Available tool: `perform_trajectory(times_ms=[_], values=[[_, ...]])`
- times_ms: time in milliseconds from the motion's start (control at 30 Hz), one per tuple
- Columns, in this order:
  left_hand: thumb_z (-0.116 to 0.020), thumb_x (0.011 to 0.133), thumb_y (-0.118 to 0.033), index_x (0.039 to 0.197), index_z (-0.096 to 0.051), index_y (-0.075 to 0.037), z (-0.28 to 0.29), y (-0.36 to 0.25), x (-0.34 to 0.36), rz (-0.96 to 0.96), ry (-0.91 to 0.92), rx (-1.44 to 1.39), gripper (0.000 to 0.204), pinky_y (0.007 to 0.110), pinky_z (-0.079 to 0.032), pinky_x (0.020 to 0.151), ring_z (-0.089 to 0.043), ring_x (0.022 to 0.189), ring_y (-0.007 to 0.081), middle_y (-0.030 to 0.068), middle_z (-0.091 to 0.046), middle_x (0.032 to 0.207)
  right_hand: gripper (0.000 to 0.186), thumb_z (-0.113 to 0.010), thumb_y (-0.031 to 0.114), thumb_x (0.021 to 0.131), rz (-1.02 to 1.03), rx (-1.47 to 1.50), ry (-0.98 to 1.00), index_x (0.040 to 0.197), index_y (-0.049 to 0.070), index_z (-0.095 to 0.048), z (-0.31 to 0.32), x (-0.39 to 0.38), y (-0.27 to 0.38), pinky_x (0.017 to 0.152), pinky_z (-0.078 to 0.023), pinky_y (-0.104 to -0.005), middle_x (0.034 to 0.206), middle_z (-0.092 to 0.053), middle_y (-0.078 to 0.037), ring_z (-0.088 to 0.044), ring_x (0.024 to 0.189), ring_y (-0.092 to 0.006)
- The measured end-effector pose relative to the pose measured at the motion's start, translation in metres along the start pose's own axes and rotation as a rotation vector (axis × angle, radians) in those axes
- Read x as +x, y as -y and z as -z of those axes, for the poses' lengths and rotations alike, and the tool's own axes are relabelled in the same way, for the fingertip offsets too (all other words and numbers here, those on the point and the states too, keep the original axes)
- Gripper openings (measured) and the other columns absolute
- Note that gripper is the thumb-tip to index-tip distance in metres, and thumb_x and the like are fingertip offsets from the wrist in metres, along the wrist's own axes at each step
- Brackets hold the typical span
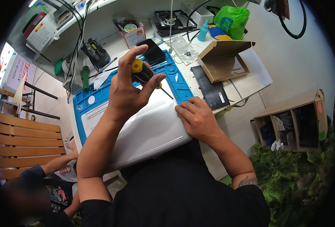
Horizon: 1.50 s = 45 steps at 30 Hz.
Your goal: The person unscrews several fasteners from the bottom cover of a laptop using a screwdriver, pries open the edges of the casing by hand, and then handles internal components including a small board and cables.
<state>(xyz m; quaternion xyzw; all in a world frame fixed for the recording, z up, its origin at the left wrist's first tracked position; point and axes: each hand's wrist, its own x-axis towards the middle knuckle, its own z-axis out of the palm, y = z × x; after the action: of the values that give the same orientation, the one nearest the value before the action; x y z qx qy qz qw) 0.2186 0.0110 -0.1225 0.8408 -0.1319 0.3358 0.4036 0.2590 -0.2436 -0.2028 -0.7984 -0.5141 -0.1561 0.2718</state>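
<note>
A silver laptop [148,130] lies underside up, its vents and long rubber feet showing, on a blue repair mat [180,87]. My left hand [125,94] is raised over it, gripping a screwdriver [141,71] by its yellow and black handle. The thin shaft slants down to the right, its tip near the laptop's far right corner. Whether the tip touches a screw is too small to tell. At that same corner, my right hand [199,120] has its fingers bent and pressed together on the laptop's edge.
Right of the mat lie a black laptop battery [210,87] and an open cardboard box [225,66]. A black phone [153,51] sits at the mat's far edge. Beyond are a blue bottle [203,31] and a green bag [231,20]. Another person [57,181] is at the left, beside a wooden bench [27,142].
</note>
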Motion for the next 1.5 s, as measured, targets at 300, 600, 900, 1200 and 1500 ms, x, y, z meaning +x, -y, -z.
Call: perform_trajectory(times_ms=[300,600,900,1200,1500], values=[[-0.092,0.094,-0.014,0.155,-0.046,-0.006,-0.007,-0.001,0.001,0.079,0.027,0.052,0.077,0.030,-0.068,0.078,-0.079,0.089,0.0150,0.0076,-0.072,0.102,0.025,-0.080,0.007,0.093,-0.041,0.044,-0.002,0.118,0.004,-0.078,-0.002,-0.005,-0.003,0.090,-0.051,-0.0420,0.113,-0.075,-0.004,-0.064,0.107,-0.0277],[-0.102,0.081,-0.025,0.123,-0.068,-0.009,0.005,-0.025,0.034,-0.089,0.213,0.255,0.057,0.031,-0.064,0.072,-0.078,0.081,0.0125,0.0044,-0.076,0.099,0.024,-0.081,0.007,0.091,-0.037,0.070,-0.024,0.115,0.005,-0.079,-0.002,-0.005,-0.006,0.091,-0.051,-0.0418,0.111,-0.075,-0.005,-0.064,0.105,-0.0280],[-0.068,0.105,-0.018,0.115,-0.072,-0.001,0.020,-0.070,0.085,-0.200,0.731,0.363,0.020,0.049,-0.060,0.088,-0.076,0.100,0.0396,0.0183,-0.076,0.105,0.012,-0.078,0.003,0.093,-0.108,0.244,-0.130,0.105,0.001,-0.079,0.016,0.019,-0.027,0.090,-0.054,-0.0444,0.105,-0.076,-0.012,-0.067,0.103,-0.0329],[-0.074,0.103,-0.019,0.132,-0.072,-0.001,0.005,-0.078,0.081,-0.059,0.776,0.631,0.034,0.047,-0.058,0.093,-0.074,0.103,0.0380,0.0167,-0.073,0.117,0.013,-0.078,0.001,0.096,-0.148,0.242,-0.248,0.108,0.001,-0.081,0.045,0.039,-0.043,0.089,-0.056,-0.0427,0.106,-0.078,-0.014,-0.068,0.100,-0.0328],[-0.068,0.098,-0.003,0.141,-0.065,-0.004,0.008,-0.087,0.084,0.024,0.746,0.590,0.044,0.048,-0.060,0.091,-0.077,0.096,0.0340,0.0170,-0.068,0.119,0.017,-0.071,0.009,0.098,-0.223,0.211,0.034,0.110,0.000,-0.079,-0.003,0.090,-0.100,0.094,-0.058,-0.0501,0.111,-0.078,-0.019,-0.073,0.107,-0.0415]])
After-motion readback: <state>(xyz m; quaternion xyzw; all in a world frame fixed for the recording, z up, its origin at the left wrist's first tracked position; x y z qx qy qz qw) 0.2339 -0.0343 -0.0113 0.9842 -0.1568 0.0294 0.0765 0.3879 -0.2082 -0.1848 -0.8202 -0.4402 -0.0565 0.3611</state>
